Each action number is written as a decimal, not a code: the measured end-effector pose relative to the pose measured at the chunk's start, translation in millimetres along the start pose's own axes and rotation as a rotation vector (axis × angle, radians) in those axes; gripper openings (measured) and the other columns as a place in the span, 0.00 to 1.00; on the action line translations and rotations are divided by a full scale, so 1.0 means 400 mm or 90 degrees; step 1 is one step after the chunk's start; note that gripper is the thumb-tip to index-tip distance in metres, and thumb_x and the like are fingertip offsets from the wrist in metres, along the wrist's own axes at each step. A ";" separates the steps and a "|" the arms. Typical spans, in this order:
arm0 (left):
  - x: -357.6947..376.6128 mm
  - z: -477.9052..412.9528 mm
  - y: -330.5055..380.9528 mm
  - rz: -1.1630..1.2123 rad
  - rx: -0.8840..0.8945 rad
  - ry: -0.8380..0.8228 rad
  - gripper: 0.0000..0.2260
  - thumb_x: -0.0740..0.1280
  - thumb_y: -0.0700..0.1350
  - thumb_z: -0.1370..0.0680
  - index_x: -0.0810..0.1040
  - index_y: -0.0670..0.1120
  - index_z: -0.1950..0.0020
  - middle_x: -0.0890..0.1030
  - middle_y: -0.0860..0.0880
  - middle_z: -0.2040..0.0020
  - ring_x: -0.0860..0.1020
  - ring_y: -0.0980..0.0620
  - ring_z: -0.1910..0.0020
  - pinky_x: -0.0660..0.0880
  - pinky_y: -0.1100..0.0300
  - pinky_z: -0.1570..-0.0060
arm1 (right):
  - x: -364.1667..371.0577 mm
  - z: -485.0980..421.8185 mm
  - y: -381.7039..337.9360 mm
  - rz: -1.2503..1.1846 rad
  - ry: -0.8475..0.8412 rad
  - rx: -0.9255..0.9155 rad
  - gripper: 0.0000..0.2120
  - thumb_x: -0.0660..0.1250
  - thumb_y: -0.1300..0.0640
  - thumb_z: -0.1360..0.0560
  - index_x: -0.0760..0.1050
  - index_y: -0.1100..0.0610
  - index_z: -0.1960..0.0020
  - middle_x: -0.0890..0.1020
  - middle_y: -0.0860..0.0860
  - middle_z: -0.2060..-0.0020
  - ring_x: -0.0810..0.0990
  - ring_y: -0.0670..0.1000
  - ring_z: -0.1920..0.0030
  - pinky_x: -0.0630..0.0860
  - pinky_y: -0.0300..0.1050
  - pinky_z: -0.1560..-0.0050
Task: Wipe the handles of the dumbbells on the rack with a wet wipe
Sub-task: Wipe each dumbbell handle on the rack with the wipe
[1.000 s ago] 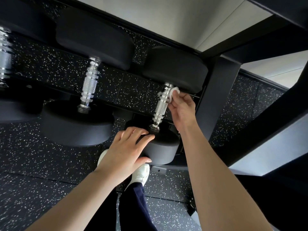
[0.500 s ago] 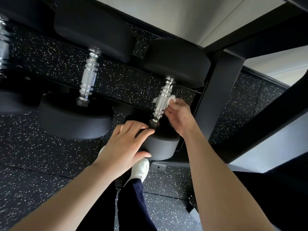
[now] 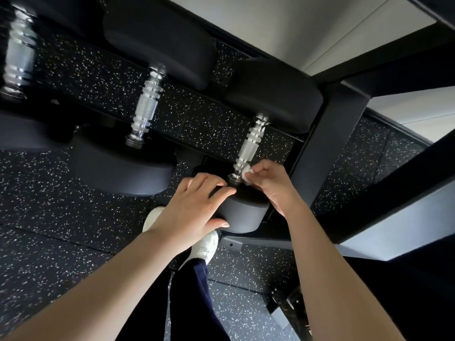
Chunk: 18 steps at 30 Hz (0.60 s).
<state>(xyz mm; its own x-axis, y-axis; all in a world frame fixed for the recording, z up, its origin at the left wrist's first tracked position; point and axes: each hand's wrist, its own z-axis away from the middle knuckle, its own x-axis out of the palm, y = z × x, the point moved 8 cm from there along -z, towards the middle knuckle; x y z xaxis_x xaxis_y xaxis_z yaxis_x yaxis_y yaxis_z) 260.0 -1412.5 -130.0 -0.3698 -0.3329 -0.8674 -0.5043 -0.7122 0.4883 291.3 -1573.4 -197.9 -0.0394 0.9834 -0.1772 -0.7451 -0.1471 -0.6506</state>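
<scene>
**Rightmost handle mid-wipe**

The wet wipe (image 3: 247,174), a small white wad pinched by the right hand (image 3: 273,187), presses the knurled chrome handle (image 3: 249,145) near its lower end, from three o'clock. The left hand (image 3: 194,207) rests flat, fingers (image 3: 216,193) extended, on that dumbbell's near head (image 3: 243,216). Toward ten o'clock wait two more handles (image 3: 147,108); whether they are wiped cannot be told.

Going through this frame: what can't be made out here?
1. The wet wipe: head view, mostly hidden in the right hand's fingers; only a white scrap shows.
2. The rightmost dumbbell's near head: head view, partly covered by the left hand.
3. The leftmost handle: head view, blurred, and its dumbbell is cut off by the left edge.
</scene>
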 end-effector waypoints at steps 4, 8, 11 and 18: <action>-0.002 0.003 0.001 0.010 -0.008 0.009 0.31 0.75 0.57 0.36 0.73 0.48 0.37 0.75 0.48 0.43 0.71 0.46 0.43 0.66 0.52 0.47 | -0.005 0.039 -0.003 0.122 0.088 -0.090 0.05 0.72 0.61 0.29 0.77 0.54 0.59 0.83 0.50 0.59 0.81 0.44 0.58 0.76 0.35 0.53; -0.005 0.003 0.002 0.015 -0.012 0.016 0.31 0.77 0.56 0.37 0.74 0.47 0.38 0.76 0.47 0.43 0.73 0.45 0.43 0.72 0.49 0.50 | -0.016 0.064 -0.018 0.239 0.154 -0.160 0.06 0.73 0.63 0.30 0.81 0.55 0.55 0.78 0.52 0.57 0.77 0.36 0.64 0.73 0.27 0.59; -0.003 0.004 0.000 0.023 -0.014 0.030 0.32 0.77 0.56 0.37 0.73 0.48 0.38 0.76 0.47 0.43 0.71 0.46 0.43 0.72 0.49 0.49 | -0.005 0.066 -0.046 0.293 0.158 -0.226 0.05 0.73 0.66 0.31 0.82 0.61 0.56 0.77 0.53 0.58 0.76 0.34 0.64 0.70 0.25 0.61; 0.006 0.009 -0.004 0.038 -0.015 0.052 0.32 0.77 0.56 0.38 0.74 0.48 0.37 0.75 0.47 0.42 0.70 0.46 0.42 0.67 0.51 0.47 | 0.054 0.046 -0.102 0.437 0.126 -0.341 0.05 0.74 0.67 0.33 0.82 0.61 0.59 0.78 0.54 0.61 0.76 0.39 0.67 0.74 0.30 0.60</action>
<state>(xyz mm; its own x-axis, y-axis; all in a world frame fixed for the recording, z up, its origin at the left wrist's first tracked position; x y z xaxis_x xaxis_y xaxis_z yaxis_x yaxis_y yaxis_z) 257.0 -1409.8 -132.7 -0.3331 -0.4241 -0.8421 -0.4638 -0.7039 0.5380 308.6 -1544.4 -161.6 -0.2101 0.6315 -0.7464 -0.1869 -0.7753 -0.6033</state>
